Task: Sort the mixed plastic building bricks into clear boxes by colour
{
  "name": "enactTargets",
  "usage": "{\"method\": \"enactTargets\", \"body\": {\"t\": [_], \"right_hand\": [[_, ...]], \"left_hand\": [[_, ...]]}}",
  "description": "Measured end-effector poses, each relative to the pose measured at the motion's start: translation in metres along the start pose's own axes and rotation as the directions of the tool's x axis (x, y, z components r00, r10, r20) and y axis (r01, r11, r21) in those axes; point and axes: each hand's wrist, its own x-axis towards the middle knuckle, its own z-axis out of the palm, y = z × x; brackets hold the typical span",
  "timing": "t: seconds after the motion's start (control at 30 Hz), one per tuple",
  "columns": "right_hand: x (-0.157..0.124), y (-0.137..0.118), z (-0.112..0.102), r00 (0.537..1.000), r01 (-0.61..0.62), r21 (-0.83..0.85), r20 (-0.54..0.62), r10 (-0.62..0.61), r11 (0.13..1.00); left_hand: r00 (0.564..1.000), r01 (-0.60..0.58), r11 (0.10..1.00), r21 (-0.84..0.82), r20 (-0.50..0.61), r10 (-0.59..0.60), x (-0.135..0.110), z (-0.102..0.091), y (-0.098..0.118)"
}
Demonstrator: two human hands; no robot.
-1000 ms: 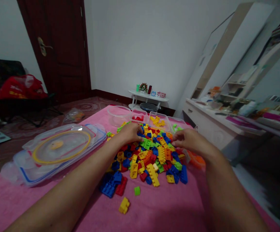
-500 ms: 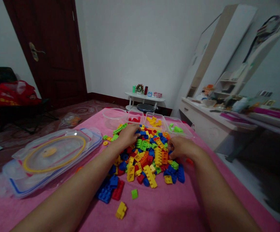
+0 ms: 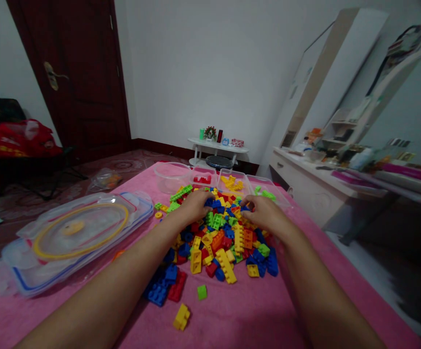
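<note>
A heap of toy building bricks [image 3: 218,237] in yellow, red, blue, green and orange is spread over the pink cloth [image 3: 239,315]. My left hand [image 3: 197,204] reaches into the heap's far left side, thumb and fingers closed about a blue brick [image 3: 209,202]. Facing it from the right, my right hand [image 3: 260,211] has its thumb and fingers around another blue brick [image 3: 246,207], partly hidden by the fingers. Nearer me lie a loose green brick [image 3: 202,292] and a yellow brick [image 3: 182,317].
Behind the heap stand clear containers: a round tub [image 3: 170,180], one with red bricks [image 3: 202,179], one with yellow [image 3: 231,183] and one with green [image 3: 265,193]. Stacked clear lids [image 3: 83,237] lie at left. A white dresser [image 3: 305,169] stands on the right.
My right hand has moved left and inward over the heap, from its right edge to the blue bricks near the middle. My left hand has shifted only slightly among the blue bricks.
</note>
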Motion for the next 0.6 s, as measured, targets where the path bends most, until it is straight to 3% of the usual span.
{"method": "enactTargets", "body": {"t": [0.13,0.2,0.27,0.33,0.4,0.47,0.53,0.6], "right_hand": [[0.001,-0.013,0.009,0.996,0.077,0.145,-0.052,-0.070,0.986],[0.001,-0.017,0.011,0.993,0.093,0.198,-0.086,-0.077,0.976],[0.001,-0.022,0.012,0.988,0.099,0.248,-0.137,-0.066,0.964],[0.000,-0.026,0.010,0.975,0.106,0.321,-0.219,-0.036,0.941],[0.000,-0.031,0.008,0.944,0.147,0.416,-0.329,-0.002,0.897],[-0.001,-0.037,0.006,0.908,0.199,0.488,-0.418,0.027,0.850],[-0.002,-0.041,0.005,0.893,0.239,0.521,-0.450,0.026,0.819],[-0.003,-0.045,0.007,0.899,0.261,0.529,-0.437,-0.005,0.807]], "left_hand": [[1.000,-0.007,1.000,0.000,0.012,0.007,-0.003,-0.004,0.003],[0.999,0.034,0.999,-0.022,-0.040,-0.035,-0.003,-0.007,0.005],[0.985,0.096,0.990,-0.108,-0.134,-0.110,0.000,-0.012,0.007],[0.958,0.154,0.939,-0.306,-0.185,-0.218,0.003,-0.017,0.012],[0.931,0.224,0.753,-0.618,-0.094,-0.354,0.006,-0.021,0.019],[0.907,0.303,0.401,-0.865,0.133,-0.399,0.007,-0.025,0.028],[0.887,0.387,0.057,-0.920,0.355,-0.297,0.005,-0.029,0.036],[0.862,0.461,-0.157,-0.873,0.483,-0.156,0.003,-0.031,0.042]]}}
